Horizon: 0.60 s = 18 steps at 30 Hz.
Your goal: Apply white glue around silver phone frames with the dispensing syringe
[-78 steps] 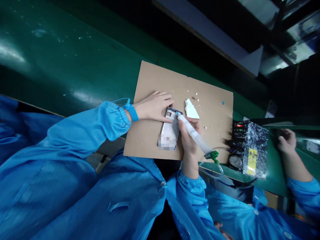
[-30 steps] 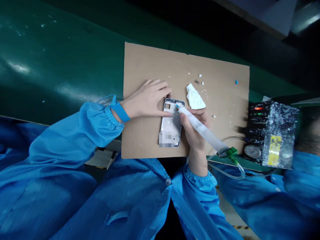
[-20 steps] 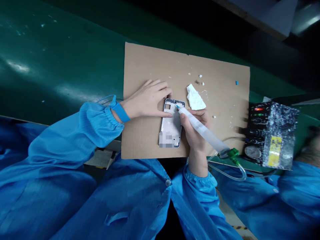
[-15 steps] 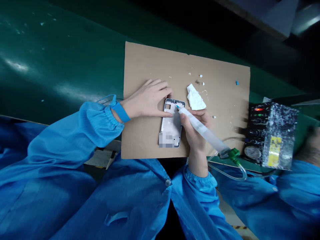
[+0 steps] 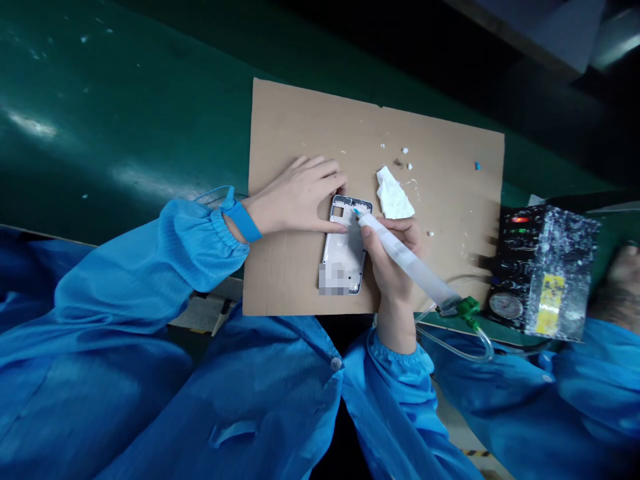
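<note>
A phone middle frame, pale grey inside with a dark rim and a square cutout, lies flat on a cardboard sheet. My left hand grips its upper left part, the thumb on the left edge and the curled fingers at the top corner. A blue band circles that wrist. My right hand is closed around a translucent glue dispensing syringe, tilted with its blue needle tip at the upper part of the frame. Whether the tip touches the frame I cannot tell. A green cap and clear hose are on the syringe's rear end.
Crumpled white tissue lies right of the frame, with small white bits around it. A black dispenser box with a gauge and lit display stands at the right. Beyond it shows another person's hand. The green table extends left.
The whole view has shifted slightly. Both hands, the syringe and the phone frame keep nearly the same positions relative to each other. More of the other person's hand shows at right.
</note>
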Motion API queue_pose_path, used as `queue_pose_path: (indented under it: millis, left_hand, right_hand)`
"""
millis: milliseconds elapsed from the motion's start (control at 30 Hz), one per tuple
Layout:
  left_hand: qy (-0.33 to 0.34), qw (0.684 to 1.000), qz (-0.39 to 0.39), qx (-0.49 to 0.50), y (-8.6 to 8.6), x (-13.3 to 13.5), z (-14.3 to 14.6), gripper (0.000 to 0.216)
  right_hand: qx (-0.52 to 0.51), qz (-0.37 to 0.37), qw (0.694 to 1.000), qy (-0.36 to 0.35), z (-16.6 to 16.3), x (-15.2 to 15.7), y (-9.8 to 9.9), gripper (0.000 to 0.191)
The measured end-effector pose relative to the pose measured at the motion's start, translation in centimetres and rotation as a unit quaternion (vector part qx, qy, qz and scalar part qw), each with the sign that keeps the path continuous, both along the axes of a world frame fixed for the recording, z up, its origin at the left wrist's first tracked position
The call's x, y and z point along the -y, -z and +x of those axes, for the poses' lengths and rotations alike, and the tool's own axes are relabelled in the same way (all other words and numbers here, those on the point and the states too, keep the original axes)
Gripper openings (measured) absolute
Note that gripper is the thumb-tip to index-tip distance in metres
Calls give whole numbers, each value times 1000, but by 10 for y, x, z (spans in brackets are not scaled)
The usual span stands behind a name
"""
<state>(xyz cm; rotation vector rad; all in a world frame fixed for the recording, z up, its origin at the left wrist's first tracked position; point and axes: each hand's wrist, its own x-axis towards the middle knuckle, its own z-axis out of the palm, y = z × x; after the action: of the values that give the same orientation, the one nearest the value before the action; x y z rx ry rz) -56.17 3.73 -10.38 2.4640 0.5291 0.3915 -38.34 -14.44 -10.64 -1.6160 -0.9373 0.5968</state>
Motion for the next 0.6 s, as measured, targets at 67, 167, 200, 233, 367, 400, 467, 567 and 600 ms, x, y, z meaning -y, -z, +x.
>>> queue_pose_path:
  millis: [67, 167, 200, 233, 367, 400, 467, 567, 600]
  left_hand:
    - [-1, 1000, 0, 2, 0, 0, 0, 58]
    - [1, 1000, 0, 3, -1, 0, 0, 58]
    - [1, 1000, -1, 2, -1, 1, -1, 58]
    - [2, 1000, -2, 1, -1, 1, -1, 58]
    - [2, 1000, -1, 5, -1, 1, -1, 56]
    - [1, 1000, 0, 7, -1, 1, -1, 56]
    - [1, 1000, 1, 12, 0, 1, -1, 55]
    - [1, 1000, 1, 16, 0, 1, -1, 55]
    - [2, 1000, 1, 16, 0, 1, 0, 55]
  right_hand:
    - [-2, -7, 1000, 0, 0, 0, 0, 37]
    - [3, -6, 1000, -1, 0, 0, 0, 35]
    - [7, -3, 1000, 0, 0, 0, 0, 34]
    - [11, -1, 1000, -1, 0, 0, 0, 32]
    - [12, 5, 1000, -7, -1, 0, -1, 33]
    - [8, 7, 1000, -8, -1, 0, -1, 34]
    - [3, 10, 1000, -8, 0, 0, 0, 34]
    - [4, 7, 1000, -7, 0, 0, 0, 33]
    - [3, 6, 1000, -7, 0, 0, 0, 33]
